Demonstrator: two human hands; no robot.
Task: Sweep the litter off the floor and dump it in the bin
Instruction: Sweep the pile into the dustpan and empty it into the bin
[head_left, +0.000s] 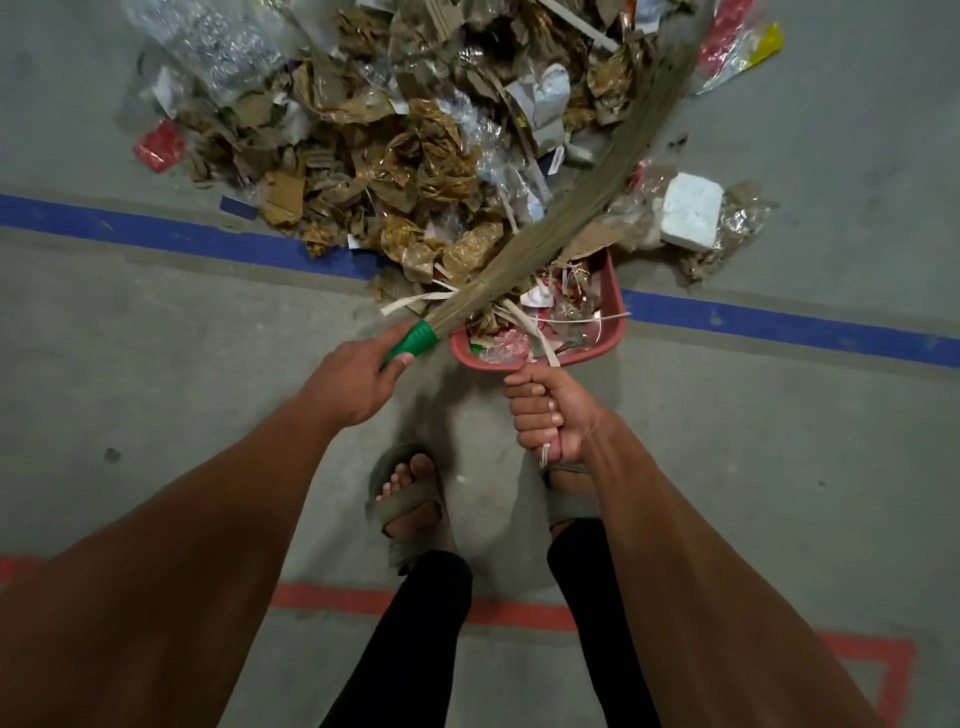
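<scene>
Head view shows the left hand (358, 382) clamped round the broom (545, 223), the right hand (545, 415) gripping the dustpan (615, 306); short strokes with the pan's lip flat should work best.

Litter pile (410, 130): torn brown cardboard, crumpled clear and gold plastic, white scraps and a white foam block, heaped on the floor across the upper centre of the frame. Broom (545, 208): tan grass bristles, green handle collar, lying diagonally from centre to upper right over the pile. Red dustpan (613, 291): at centre, mouth against the pile, partly filled with scraps.
</scene>
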